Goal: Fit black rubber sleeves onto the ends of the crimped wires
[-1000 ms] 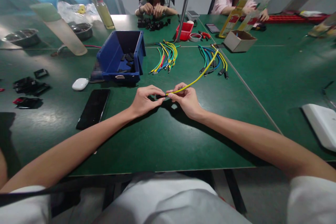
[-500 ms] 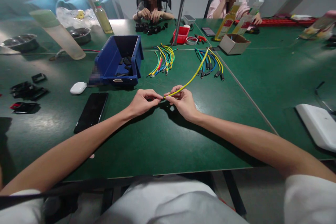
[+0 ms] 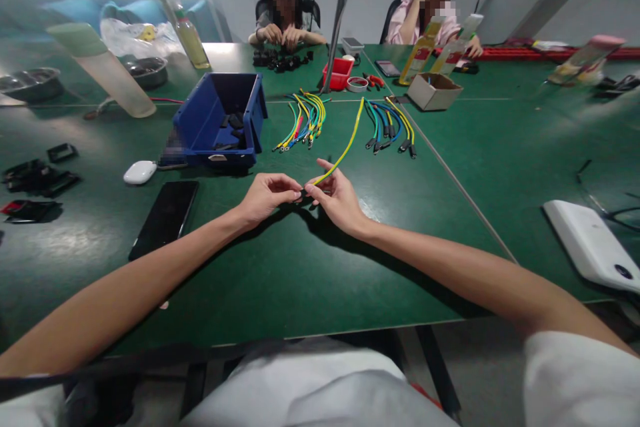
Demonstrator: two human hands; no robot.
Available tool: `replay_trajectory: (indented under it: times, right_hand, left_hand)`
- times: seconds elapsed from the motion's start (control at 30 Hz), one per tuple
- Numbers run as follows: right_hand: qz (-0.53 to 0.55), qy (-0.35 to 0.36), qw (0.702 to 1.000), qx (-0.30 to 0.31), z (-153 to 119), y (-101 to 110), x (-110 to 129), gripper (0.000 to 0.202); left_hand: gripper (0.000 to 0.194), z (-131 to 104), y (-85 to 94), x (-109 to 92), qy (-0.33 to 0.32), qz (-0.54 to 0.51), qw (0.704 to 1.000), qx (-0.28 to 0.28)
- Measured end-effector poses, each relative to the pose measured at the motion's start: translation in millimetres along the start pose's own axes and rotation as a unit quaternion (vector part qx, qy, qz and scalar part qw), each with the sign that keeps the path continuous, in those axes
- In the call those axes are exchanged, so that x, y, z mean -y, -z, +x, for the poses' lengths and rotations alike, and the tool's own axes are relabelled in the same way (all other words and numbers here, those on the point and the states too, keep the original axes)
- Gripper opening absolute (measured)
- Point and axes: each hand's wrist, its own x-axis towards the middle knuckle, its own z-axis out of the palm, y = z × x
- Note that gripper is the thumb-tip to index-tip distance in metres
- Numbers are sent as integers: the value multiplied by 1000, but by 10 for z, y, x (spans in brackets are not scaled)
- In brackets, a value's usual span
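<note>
My right hand [image 3: 336, 201] pinches a yellow wire [image 3: 350, 144] near its lower end, and the wire's free length curves up and away above the table. Fingertip to fingertip with it, my left hand [image 3: 273, 199] is closed on a small black sleeve [image 3: 303, 193] at that end of the wire, mostly hidden by the fingers. Beyond my hands lies a bundle of loose wires [image 3: 306, 119] in yellow, green and blue, with bare metal terminals. To its right is a second bundle [image 3: 391, 125] whose ends carry black sleeves. A blue bin [image 3: 213, 159] holds small black pieces.
A black phone [image 3: 165, 219] and a white earbud case [image 3: 140, 172] lie left of my hands. At the right sits a white device [image 3: 590, 240]. Farther back are a small carton [image 3: 434, 93], a red box [image 3: 338, 73], a metal pole and bottles. Two people sit opposite.
The yellow wire has swung leftward and stands more upright in my right hand. The fingertips of both hands remain together. The whole view has shifted slightly.
</note>
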Motion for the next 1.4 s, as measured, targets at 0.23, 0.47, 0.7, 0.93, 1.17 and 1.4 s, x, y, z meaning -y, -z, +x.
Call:
replay_trajectory:
  times: [0.23,0.47,0.7,0.93,1.17,1.4]
  right_hand:
    - [-8,34,999,-9,-7,-2,16,82]
    - [-24,63,997,-28,-35,-11,53,98]
    - [-32,60,997,-32,-4,7,29,102]
    - [-19,53,998,-36,18,2,3,101]
    - [-18,55,998,-16,29,12,-14,102]
    - [-28,57,998,-9,19,18,19,97]
  left_hand:
    - [26,-25,-47,37,-23,13,1000,-11]
    - [30,-35,-65,34,-38,34,999,-3]
    - [21,-17,-16,-80,-87,129,988,1]
    - [12,147,350,-325,-228,296,904,-207]
    - [13,373,955,-380,-222,530,787,-226]
    - [37,438,1174,-178,-112,624,751,-183]
